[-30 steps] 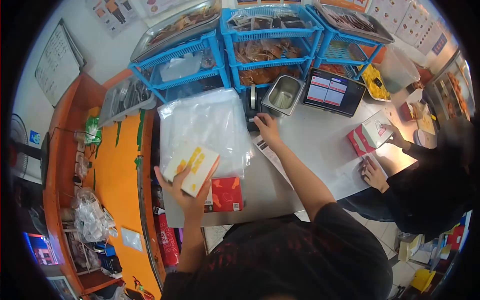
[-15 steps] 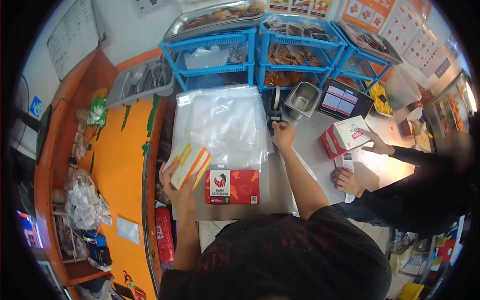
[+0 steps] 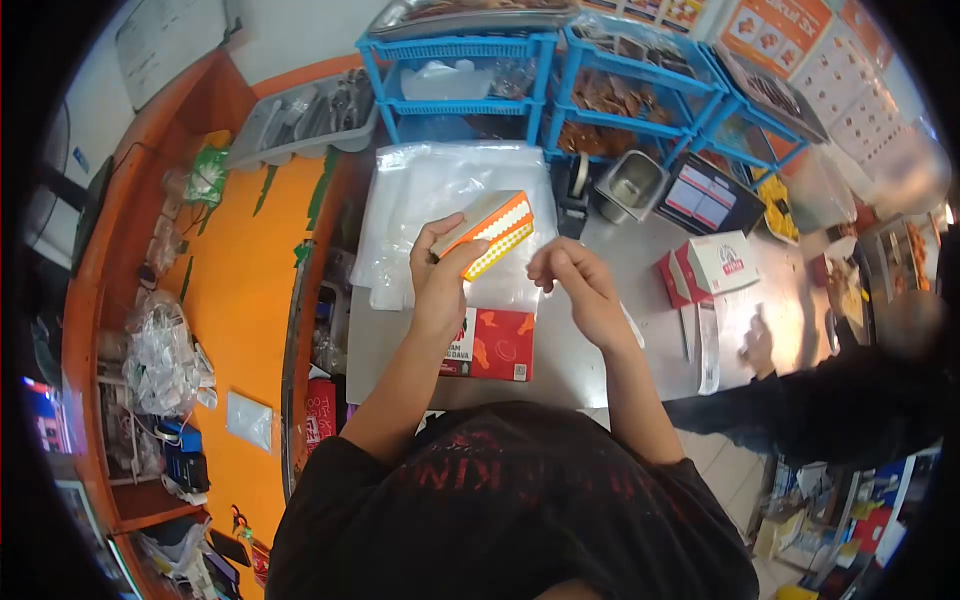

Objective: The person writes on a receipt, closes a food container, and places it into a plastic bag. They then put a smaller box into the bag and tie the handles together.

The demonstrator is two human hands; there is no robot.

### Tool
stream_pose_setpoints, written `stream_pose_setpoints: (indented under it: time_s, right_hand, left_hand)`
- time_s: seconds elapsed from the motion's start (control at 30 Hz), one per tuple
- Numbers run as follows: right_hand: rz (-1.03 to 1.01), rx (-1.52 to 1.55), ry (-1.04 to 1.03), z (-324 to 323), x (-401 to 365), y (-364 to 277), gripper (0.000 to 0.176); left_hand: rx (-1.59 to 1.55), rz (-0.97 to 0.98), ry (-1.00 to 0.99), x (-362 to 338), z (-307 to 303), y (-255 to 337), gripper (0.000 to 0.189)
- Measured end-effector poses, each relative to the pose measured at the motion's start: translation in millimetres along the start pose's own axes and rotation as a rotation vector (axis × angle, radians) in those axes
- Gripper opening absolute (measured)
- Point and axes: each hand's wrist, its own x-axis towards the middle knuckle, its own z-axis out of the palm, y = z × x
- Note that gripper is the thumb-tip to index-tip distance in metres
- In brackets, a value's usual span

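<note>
My left hand [image 3: 438, 280] grips a small orange, yellow and white food box [image 3: 500, 232], held tilted above a stack of clear plastic bags [image 3: 395, 215]. Just right of the box is my right hand [image 3: 585, 290], its fingers curled in a pinch; whatever may be between the fingertips is hidden. Below both hands lies a red food box [image 3: 503, 345] with a printed label, partly covered by my left forearm. A black tape dispenser [image 3: 572, 212] stands behind my right hand.
At right, a co-worker's blurred hand [image 3: 758, 342] is near a red-and-white box [image 3: 722, 265] and a paper slip [image 3: 706, 345]. Blue racks [image 3: 460, 105] with food line the back, beside a metal container [image 3: 632, 185] and a tablet [image 3: 710, 200]. An orange counter [image 3: 250, 330] is left.
My right hand has left the tape dispenser and come toward the box. My left hand has brought the box rightward and up, over the bags. The co-worker's hands have come off the red-and-white box.
</note>
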Motion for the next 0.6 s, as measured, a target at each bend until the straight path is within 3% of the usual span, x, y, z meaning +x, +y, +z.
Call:
stream_pose_setpoints:
  time_s: [0.13, 0.2, 0.23, 0.33, 0.4, 0.43, 0.53, 0.57, 0.6]
  right_hand:
    - [-0.071, -0.166, -0.009, 16.1, -0.7, -9.2, 0.027]
    - [-0.074, -0.195, 0.027, 17.8, 0.2, -6.1, 0.026]
    - [-0.063, -0.225, 0.044, 19.4, -2.5, -4.8, 0.027]
    - [-0.007, -0.292, 0.08, 25.5, -9.1, 5.7, 0.032]
    - [0.031, -0.336, 0.118, 29.5, -13.4, 11.0, 0.035]
    - [0.154, -0.365, 0.069, 33.7, -16.6, 13.2, 0.038]
    - [0.355, -0.286, 0.042, 51.9, -29.7, 21.1, 0.044]
    - [0.245, -0.209, 0.06, 60.0, -36.2, 28.2, 0.044]
    - [0.135, -0.133, 0.073, 64.6, -42.5, 33.5, 0.044]
  left_hand:
    - [0.173, 0.056, -0.056, -5.9, -0.7, -19.2, 0.045]
    - [0.37, 0.22, -0.024, -15.8, 2.8, -18.0, 0.046]
    - [0.373, 0.209, -0.028, -20.3, 5.1, -16.3, 0.046]
    - [0.482, 0.338, -0.061, -32.6, 1.3, -13.3, 0.046]
    - [0.592, 0.543, -0.053, -36.4, -11.1, -11.4, 0.048]
    - [0.585, 0.597, -0.044, -40.3, -15.7, -7.3, 0.05]
    - [0.322, 0.374, -0.142, -50.2, -34.7, 5.3, 0.05]
    - [0.042, 0.161, -0.25, -50.6, -43.6, 5.4, 0.053]
    - [0.037, 0.154, -0.252, -53.3, -51.2, 5.2, 0.053]
